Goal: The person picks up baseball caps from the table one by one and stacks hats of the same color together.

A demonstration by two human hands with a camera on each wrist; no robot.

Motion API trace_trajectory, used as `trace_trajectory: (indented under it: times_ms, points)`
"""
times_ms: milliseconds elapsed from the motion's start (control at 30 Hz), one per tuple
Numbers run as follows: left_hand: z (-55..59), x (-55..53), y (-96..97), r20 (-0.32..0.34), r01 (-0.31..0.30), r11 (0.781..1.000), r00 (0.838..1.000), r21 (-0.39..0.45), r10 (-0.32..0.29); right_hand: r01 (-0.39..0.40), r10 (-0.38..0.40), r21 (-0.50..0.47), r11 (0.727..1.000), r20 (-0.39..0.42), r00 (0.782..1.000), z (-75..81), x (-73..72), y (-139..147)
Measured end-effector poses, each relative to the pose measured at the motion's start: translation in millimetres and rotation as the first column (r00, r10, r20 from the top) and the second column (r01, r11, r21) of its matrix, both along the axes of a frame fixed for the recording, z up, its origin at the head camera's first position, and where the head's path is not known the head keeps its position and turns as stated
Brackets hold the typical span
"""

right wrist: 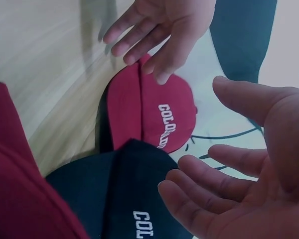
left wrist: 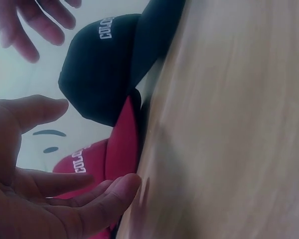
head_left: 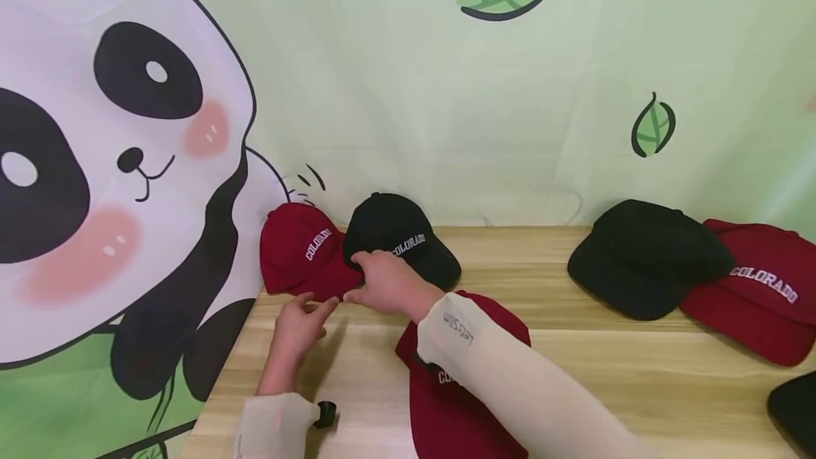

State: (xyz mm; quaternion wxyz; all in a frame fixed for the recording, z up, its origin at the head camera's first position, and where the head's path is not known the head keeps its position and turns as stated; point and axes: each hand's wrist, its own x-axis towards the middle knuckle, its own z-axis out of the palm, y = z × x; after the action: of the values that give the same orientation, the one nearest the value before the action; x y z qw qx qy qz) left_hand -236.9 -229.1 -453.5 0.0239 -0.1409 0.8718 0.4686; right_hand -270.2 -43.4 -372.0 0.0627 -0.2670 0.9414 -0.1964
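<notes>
"While it sits at the back left corner of the tabletop (head_left: 363, 395), how does the red cap (head_left: 290, 250) look?"
"Domed, white COLORADO in front; the black cap (head_left: 389, 225) just beside matches."
"The fingers?"
"Loosely spread on left hand (head_left: 298, 328) and right hand (head_left: 397, 286) alike. The right hides the black cap's lower rim; a sleeve (head_left: 503, 356) covers a nearer cap (head_left: 443, 420), its lettering partly lost."

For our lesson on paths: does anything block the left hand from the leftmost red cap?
Nothing visible: the left hand is near the leftmost red cap; the black cap sits beside it, not between.
</notes>
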Motion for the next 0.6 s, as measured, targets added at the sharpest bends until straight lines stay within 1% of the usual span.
trace_trajectory:
  times_ms: [100,267,467,600]
  points:
    - [-2.5,-2.9,-3.2,-0.002,-0.002,1.0,1.0,-0.01,0.002,0.001,-0.001,0.009,1.0,-0.001,1.0,-1.4,-6.4,-1.4]
    - [-4.2,-4.8,-8.2,-0.011,-0.007,0.999,1.0,-0.037,0.006,0.001,-0.002,0.006,1.0,0.021,1.0,-4.4,-12.1,-3.7]
    - [-1.4,-5.7,-9.9,-0.021,-0.008,0.999,1.0,-0.047,0.007,-0.001,0.001,0.0,1.0,0.033,0.999,-9.0,-14.5,-8.8]
    - [-3.6,-5.8,-9.9,-0.044,-0.012,0.999,0.999,-0.049,0.01,0.004,-0.004,0.003,1.0,0.028,1.0,-14.6,-15.5,-10.8]
